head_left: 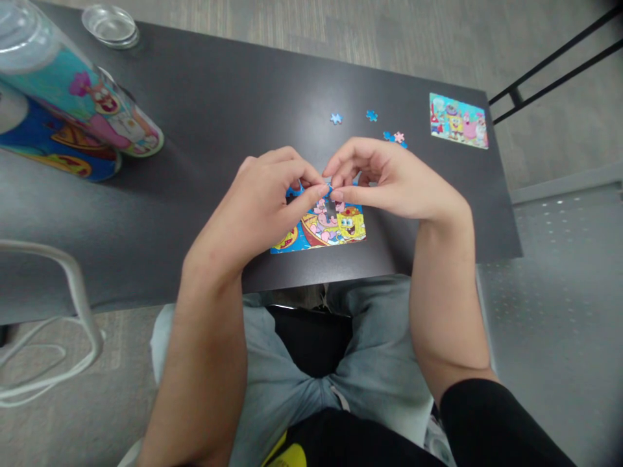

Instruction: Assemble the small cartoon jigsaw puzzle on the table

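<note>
A partly assembled cartoon jigsaw puzzle (348,227) lies on the dark table near its front edge, with a gap in its upper middle. Above that gap, a small blue puzzle piece (329,189) sits between the fingertips of both hands. My left hand (267,201) is closed, thumb and fingertips pinched at the piece's left side. From the right, my right hand (394,175) pinches at the same piece, its other fingers curled. My fingers hide the puzzle's upper edge. Beyond the right hand lie loose pieces: a pale blue piece (336,119), a blue piece (372,115) and a small cluster (395,137).
A finished-looking cartoon picture (458,121) lies at the table's far right. Two tall printed cans (117,117) stand at the left, with clear round lids (111,26) behind them. A white tubular frame (73,279) rises at the left front edge of the table (219,97).
</note>
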{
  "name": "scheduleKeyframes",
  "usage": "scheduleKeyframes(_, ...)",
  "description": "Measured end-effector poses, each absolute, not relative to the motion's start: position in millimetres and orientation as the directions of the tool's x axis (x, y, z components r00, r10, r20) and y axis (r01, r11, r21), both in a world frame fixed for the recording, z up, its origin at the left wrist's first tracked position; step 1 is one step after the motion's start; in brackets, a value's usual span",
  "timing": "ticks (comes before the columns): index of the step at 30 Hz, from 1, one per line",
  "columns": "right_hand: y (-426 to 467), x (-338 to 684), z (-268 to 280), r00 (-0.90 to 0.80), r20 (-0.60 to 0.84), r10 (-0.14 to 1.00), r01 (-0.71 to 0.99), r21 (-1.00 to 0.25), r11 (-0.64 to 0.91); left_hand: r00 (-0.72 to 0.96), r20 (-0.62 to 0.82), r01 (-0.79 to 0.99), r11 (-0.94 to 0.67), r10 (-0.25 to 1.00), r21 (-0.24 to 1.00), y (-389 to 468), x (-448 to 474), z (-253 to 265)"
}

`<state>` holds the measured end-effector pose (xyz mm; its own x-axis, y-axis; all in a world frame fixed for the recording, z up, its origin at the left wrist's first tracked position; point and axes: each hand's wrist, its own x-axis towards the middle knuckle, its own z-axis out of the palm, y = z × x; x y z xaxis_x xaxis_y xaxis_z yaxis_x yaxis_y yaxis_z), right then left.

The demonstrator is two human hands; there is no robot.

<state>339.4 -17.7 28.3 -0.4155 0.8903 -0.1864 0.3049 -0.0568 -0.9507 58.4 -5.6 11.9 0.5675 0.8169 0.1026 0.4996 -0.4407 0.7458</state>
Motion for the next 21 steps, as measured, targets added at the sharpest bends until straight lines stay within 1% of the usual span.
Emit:
scheduleKeyframes(2, -17.8, 341.1, 25.5, -0.434, -0.165, 0.886, 0.300, -0.953, -0.031, 0.554, 0.103, 0.502, -0.431, 0.826, 0.750, -5.4, 57.4, 12.2)
scheduleKeyframes(5, -17.3, 343.3, 20.8, -0.433, -0.092, 0.897, 0.279, -0.960, 0.037, 0.504, 0.108, 0.524, -0.403, 0.857, 0.750, -4.6, 52.4, 13.5)
scheduleKeyframes(6, -17.1, 343.6, 19.6, -0.413, -0.094, 0.906, 0.292, -0.956, 0.034, 0.486, 0.112, 0.533, -0.395, 0.867, 0.748, -4.1, 49.8, 13.7)
scheduleKeyframes(9, -16.4, 343.7, 16.7, -0.347, -0.171, 0.922, 0.352, -0.935, -0.041, 0.446, 0.124, 0.551, -0.381, 0.886, 0.743, -2.1, 41.7, 12.3)
scheduleKeyframes(14, -15.5, 344.0, 9.7, -0.392, -0.216, 0.894, 0.340, -0.937, -0.078, 0.391, 0.159, 0.552, -0.369, 0.907, 0.748, -0.3, 35.5, 7.2)
scheduleKeyframes(21, -13.9, 345.0, 7.3, -0.383, -0.233, 0.894, 0.401, -0.914, -0.067, 0.402, 0.117, 0.578, -0.351, 0.908, 0.736, -1.1, 35.4, 9.8)
